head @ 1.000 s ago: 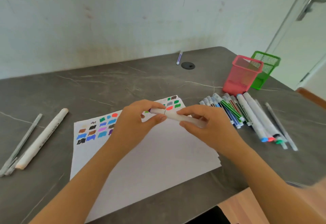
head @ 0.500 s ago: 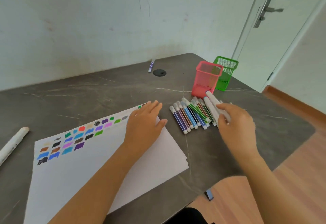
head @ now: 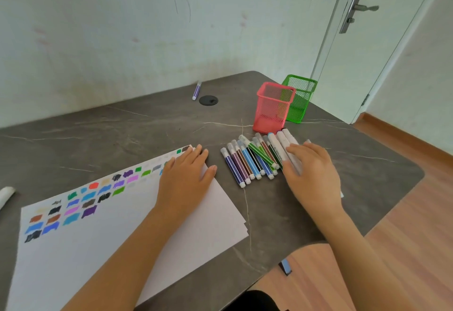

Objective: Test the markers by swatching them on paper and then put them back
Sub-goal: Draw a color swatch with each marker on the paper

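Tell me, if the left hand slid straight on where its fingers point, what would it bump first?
The left hand lies flat on the paper, fingers aimed toward the wall. Beyond the paper is bare table, then probably the black round cap beside the lone purple marker; depth is unclear.

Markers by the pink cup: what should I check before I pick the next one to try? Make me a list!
1. Paper held steady: ok, the left hand rests flat on the paper.
2. Room for a new swatch: ok, bare paper lies below the swatches.
3. Right hand free: cannot tell, it lies on the pile of markers.
4. Pink cup upright: ok.
5. All markers together: not ok, a purple marker lies apart near the wall.
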Available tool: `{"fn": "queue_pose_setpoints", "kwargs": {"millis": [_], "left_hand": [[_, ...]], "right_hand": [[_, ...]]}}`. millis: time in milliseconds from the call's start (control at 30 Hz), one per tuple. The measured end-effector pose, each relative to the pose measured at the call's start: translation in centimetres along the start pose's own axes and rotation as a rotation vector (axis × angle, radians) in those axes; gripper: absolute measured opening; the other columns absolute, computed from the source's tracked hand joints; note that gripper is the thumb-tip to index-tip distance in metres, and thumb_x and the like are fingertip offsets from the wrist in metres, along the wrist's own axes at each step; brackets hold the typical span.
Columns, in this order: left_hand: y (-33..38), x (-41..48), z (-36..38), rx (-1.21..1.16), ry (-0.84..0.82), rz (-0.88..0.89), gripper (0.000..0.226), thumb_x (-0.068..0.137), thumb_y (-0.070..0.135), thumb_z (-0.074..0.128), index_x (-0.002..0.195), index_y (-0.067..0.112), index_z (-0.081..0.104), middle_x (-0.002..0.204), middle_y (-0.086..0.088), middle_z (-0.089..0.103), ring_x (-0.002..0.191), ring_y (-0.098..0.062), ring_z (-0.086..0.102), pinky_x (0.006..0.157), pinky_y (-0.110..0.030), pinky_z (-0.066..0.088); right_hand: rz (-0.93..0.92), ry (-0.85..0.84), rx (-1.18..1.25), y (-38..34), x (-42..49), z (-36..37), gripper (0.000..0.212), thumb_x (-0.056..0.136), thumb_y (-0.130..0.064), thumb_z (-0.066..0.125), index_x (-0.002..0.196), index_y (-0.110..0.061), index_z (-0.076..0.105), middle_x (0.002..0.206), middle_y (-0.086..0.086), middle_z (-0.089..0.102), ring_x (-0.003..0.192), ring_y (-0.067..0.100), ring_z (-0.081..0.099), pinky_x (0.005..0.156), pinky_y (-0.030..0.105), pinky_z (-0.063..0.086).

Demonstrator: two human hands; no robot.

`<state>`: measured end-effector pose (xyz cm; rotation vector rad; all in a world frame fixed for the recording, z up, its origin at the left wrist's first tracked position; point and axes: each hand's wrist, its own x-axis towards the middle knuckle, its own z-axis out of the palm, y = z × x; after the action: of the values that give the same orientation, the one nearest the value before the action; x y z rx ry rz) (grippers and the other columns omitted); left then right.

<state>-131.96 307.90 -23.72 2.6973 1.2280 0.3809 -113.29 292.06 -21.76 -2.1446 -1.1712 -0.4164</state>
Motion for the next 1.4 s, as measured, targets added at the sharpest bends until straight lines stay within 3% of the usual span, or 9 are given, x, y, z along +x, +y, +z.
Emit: {"fn": "queue_pose_setpoints", "kwargs": {"millis": [100, 200, 400, 567, 667, 833, 1133, 1300, 1400], "left_hand": [[0.1, 0.0, -0.1, 0.006, -0.002, -0.001, 0.056, 0.098, 0.051, 0.026, 0.149, 0.029, 0.019, 0.157, 0.009, 0.015, 0.144, -0.01, 0.011, 0.116, -0.033, 0.008], [0.1, 0.1, -0.2, 0.013, 0.003, -0.005, 0.057, 0.097, 0.053, 0.027, 0.148, 0.03, 0.02, 0.157, 0.009, 0.016, 0.144, -0.011, 0.012, 0.116, -0.033, 0.009], [-0.9, 0.8, -0.7, 0.018, 0.108, 0.031, 0.049, 0.097, 0.05, 0.034, 0.141, 0.029, 0.039, 0.148, 0.01, 0.038, 0.137, -0.009, 0.031, 0.112, -0.03, 0.017], [-3.3, 3.2, -0.7, 0.056, 0.312, 0.02, 0.041, 0.089, 0.042, 0.045, 0.113, 0.018, 0.068, 0.117, 0.001, 0.067, 0.107, -0.018, 0.063, 0.089, -0.037, 0.045], [-4.8, 5.0, -1.0, 0.088, 0.336, -0.034, 0.035, 0.089, 0.036, 0.059, 0.117, 0.017, 0.066, 0.12, 0.0, 0.065, 0.111, -0.019, 0.061, 0.093, -0.039, 0.043], [-6.5, 8.3, -1.4, 0.157, 0.287, -0.075, 0.045, 0.097, 0.045, 0.039, 0.135, 0.023, 0.049, 0.141, 0.004, 0.048, 0.129, -0.012, 0.043, 0.106, -0.031, 0.029], [-9.9, 13.6, -1.2, 0.182, 0.275, -0.093, 0.047, 0.098, 0.044, 0.033, 0.14, 0.022, 0.042, 0.147, 0.004, 0.041, 0.133, -0.011, 0.037, 0.106, -0.03, 0.028], [-10.3, 13.9, -0.7, 0.168, 0.27, -0.106, 0.046, 0.099, 0.047, 0.03, 0.136, 0.024, 0.046, 0.144, 0.006, 0.043, 0.13, -0.01, 0.039, 0.103, -0.029, 0.03], [-10.4, 14.0, -0.7, 0.16, 0.261, -0.102, 0.046, 0.099, 0.046, 0.03, 0.136, 0.024, 0.046, 0.144, 0.005, 0.043, 0.13, -0.012, 0.04, 0.102, -0.03, 0.03]], "right_hand": [[-0.002, -0.001, -0.001, 0.2, 0.1, 0.0, 0.026, 0.078, -0.006, 0.069, 0.104, -0.008, 0.07, 0.104, 0.008, 0.07, 0.114, 0.03, 0.055, 0.092, 0.039, 0.046], [-0.03, 0.042, 0.033, -0.8, 0.4, 0.2, 0.025, 0.076, -0.003, 0.071, 0.1, -0.008, 0.071, 0.099, 0.009, 0.071, 0.105, 0.033, 0.059, 0.085, 0.036, 0.047], [-0.088, -0.05, 0.096, -5.7, 2.5, 1.9, 0.022, 0.083, -0.016, 0.066, 0.105, -0.018, 0.071, 0.103, 0.001, 0.07, 0.097, 0.021, 0.062, 0.075, 0.028, 0.046], [-0.21, -0.167, 0.087, -10.2, 6.3, 5.0, 0.029, 0.089, -0.023, 0.056, 0.117, -0.019, 0.064, 0.117, -0.001, 0.065, 0.11, 0.019, 0.057, 0.082, 0.031, 0.046], [-0.275, -0.245, 0.036, -11.8, 8.8, 7.5, 0.033, 0.093, -0.024, 0.051, 0.124, -0.018, 0.059, 0.124, 0.0, 0.061, 0.115, 0.018, 0.053, 0.083, 0.033, 0.046], [-0.315, -0.346, -0.149, -13.0, 12.6, 12.6, 0.038, 0.097, -0.027, 0.043, 0.133, -0.016, 0.047, 0.137, 0.004, 0.049, 0.125, 0.022, 0.045, 0.092, 0.035, 0.044], [-0.218, -0.501, -0.259, -14.4, 17.8, 20.4, 0.049, 0.1, -0.038, 0.035, 0.143, -0.015, 0.032, 0.148, 0.011, 0.032, 0.135, 0.027, 0.032, 0.103, 0.041, 0.036], [-0.137, -0.512, -0.265, -15.0, 19.8, 22.4, 0.043, 0.099, -0.041, 0.032, 0.125, -0.013, 0.05, 0.13, 0.012, 0.049, 0.123, 0.028, 0.043, 0.098, 0.043, 0.038], [-0.16, -0.416, -0.277, -15.3, 20.2, 22.3, 0.035, 0.098, -0.033, 0.038, 0.106, -0.009, 0.062, 0.109, 0.01, 0.061, 0.104, 0.027, 0.055, 0.077, 0.034, 0.042]]}}
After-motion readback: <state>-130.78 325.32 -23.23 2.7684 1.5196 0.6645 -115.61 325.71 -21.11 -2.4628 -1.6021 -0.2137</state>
